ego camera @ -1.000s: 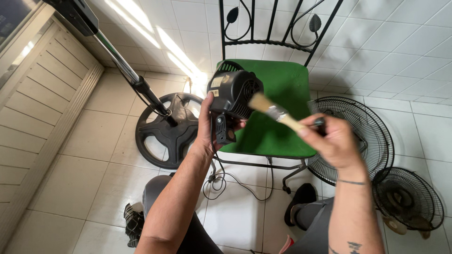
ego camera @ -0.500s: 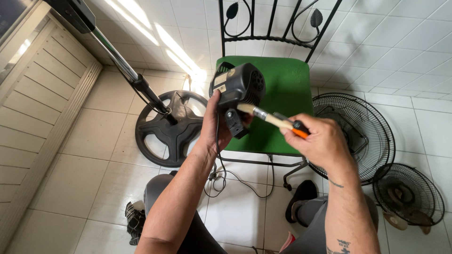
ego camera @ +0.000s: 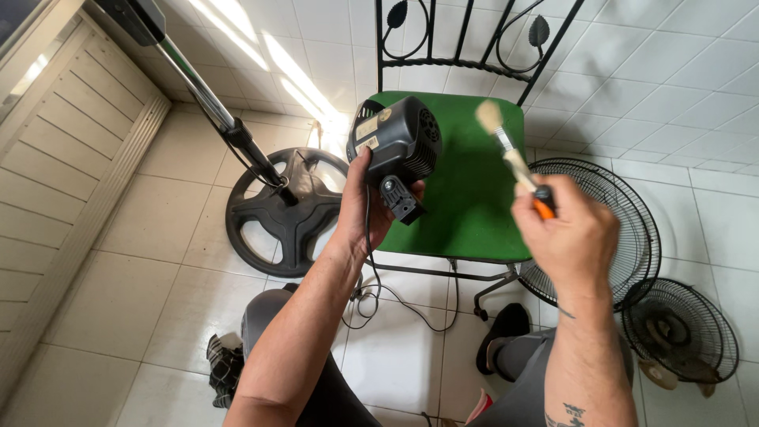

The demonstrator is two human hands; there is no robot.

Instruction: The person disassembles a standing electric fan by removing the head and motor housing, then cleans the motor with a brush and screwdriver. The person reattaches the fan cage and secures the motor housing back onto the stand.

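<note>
Two wire fan guards lie on the white tiled floor (ego camera: 118, 292) at right: the larger black grille (ego camera: 624, 229) leans just beside the chair, the smaller grille (ego camera: 680, 332) lower right, near it. Pale slatted panelling (ego camera: 55, 150) runs along the left edge, with streaks of sunlight on the tiles above centre. Black metal chair (ego camera: 466, 47) with a scrolled back and a green seat (ego camera: 466, 190) stands top centre. Left of it, a round black fan base (ego camera: 288, 209) sits flat on the tiles, a chrome pole (ego camera: 198, 87) rising from its hub toward the top left corner. Fan motor housing (ego camera: 399, 142), black and rounded, is held up over the left edge of the green seat; a small rectangular pale label sits on its upper left side, print too small to read, and a mounting bracket juts from its underside. Left hand (ego camera: 364, 205) is clamped around the housing from below, thumb on the near side. A thin black cord (ego camera: 395, 296) hangs from the motor down to the floor. Right hand (ego camera: 565, 229) is closed around the orange handle of a paintbrush (ego camera: 506, 146), pale bristles pointing up, apart from the motor and over the seat's right part. Dark-trousered knees show at bottom.
</note>
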